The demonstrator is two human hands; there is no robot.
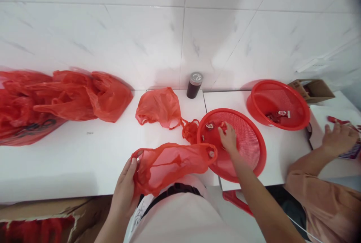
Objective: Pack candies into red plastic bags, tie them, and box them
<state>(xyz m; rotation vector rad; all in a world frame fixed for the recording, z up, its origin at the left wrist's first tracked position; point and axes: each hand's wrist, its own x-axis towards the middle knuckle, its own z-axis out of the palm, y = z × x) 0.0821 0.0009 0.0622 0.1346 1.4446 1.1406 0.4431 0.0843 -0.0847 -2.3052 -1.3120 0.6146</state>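
From the left grip [126,181], a red bag [177,162] stretches rightward

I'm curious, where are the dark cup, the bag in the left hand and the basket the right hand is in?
Dark cup [193,88]: head view, on its dark side below the lid.
Red bag [175,164]: head view, mid-side.
Red basket [250,143]: head view, inner mesh wall.

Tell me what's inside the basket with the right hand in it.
Small red and white packets lie in the basket, with the right hand among them. What lies under that hand is covered and cannot be seen.
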